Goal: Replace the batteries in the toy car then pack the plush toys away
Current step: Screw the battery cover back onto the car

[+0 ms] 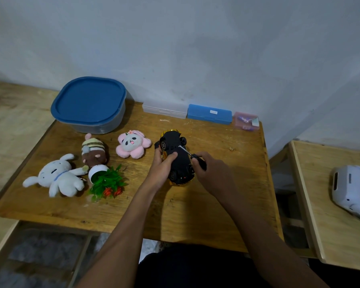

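Observation:
A yellow toy car (176,150) lies upside down on the wooden table (216,204), its black underside facing up. My left hand (161,170) grips the car's left side, thumb on the underside. My right hand (209,170) holds a black-handled screwdriver (192,155) whose tip touches the underside near the far wheels. Left of the car lie three plush toys: a pink flower panda (131,144), a brown and yellow striped bee (94,150) and a white bunny (58,177).
A clear tub with a blue lid (89,103) stands at the back left. Along the wall sit a clear case (164,109), a blue case (209,114) and a pink box (245,120). A fake potted plant (105,179) lies tipped by the bunny. A white device (351,190) rests on a side table.

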The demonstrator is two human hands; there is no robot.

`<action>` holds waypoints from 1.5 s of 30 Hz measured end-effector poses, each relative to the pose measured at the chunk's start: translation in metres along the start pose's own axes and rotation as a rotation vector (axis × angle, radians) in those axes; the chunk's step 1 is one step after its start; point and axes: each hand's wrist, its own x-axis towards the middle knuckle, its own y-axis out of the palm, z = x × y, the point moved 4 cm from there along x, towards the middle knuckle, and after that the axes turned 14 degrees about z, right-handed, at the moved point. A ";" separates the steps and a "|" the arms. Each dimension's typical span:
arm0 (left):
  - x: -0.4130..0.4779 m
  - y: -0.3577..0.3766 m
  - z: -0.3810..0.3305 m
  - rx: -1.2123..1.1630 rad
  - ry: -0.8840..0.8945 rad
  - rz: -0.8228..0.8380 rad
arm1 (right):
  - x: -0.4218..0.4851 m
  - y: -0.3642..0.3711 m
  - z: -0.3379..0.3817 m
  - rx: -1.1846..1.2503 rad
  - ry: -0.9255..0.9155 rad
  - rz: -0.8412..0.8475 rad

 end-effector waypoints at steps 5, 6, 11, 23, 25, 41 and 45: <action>0.001 0.001 0.000 0.002 -0.004 0.005 | 0.000 -0.002 -0.001 0.020 -0.006 0.008; 0.001 0.001 0.000 0.003 -0.005 0.005 | 0.000 -0.002 -0.001 0.021 -0.005 0.010; 0.001 0.002 -0.001 -0.011 -0.004 0.012 | 0.000 -0.004 -0.001 0.030 0.005 0.018; 0.003 0.002 -0.005 0.022 -0.010 0.018 | 0.002 -0.005 -0.003 0.056 -0.009 0.004; 0.003 0.002 -0.006 0.027 -0.010 0.016 | 0.002 -0.005 -0.003 0.058 -0.009 0.003; 0.000 -0.002 -0.013 0.064 0.001 0.050 | 0.007 -0.024 0.005 -0.048 -0.055 -0.019; -0.004 -0.005 -0.020 0.133 0.039 0.070 | 0.016 -0.036 0.008 -0.080 -0.013 0.066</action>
